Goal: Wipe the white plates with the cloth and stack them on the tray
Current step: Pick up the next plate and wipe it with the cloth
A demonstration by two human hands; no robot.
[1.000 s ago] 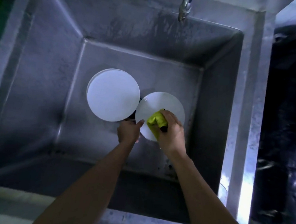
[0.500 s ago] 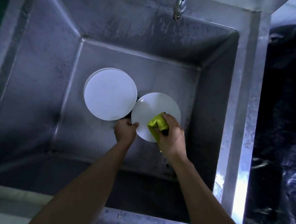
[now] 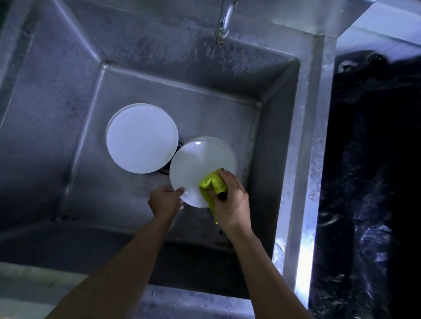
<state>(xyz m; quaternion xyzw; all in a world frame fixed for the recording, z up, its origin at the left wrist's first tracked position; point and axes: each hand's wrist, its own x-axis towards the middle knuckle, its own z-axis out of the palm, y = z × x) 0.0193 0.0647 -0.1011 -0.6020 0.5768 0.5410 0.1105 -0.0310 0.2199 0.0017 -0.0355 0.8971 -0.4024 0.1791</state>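
A white plate [image 3: 199, 168] was held at its near-left rim by the left hand [image 3: 165, 201], the thumb laid on the upper face and the fingers hidden beneath. A yellow-green cloth [image 3: 211, 184] was gripped in the right hand [image 3: 231, 200], fingers curled round it, and was pressed on the near-right part of the plate's face. A tail of the cloth was seen hanging below the right palm. A small dark item at the right fingertips could not be identified.

Just beyond the held plate, rims of further plates [image 3: 231, 153] were visible; their number could not be made out. To the left of the left hand and farther off, a second stack [image 3: 141, 138] was lying on the sink [image 3: 57, 128] floor, its edge just beside the held plate. A dark object between the two stacks was mostly covered. A tap [image 3: 226, 13] was cut off at the top edge. The area right of the sink was too dark to read.
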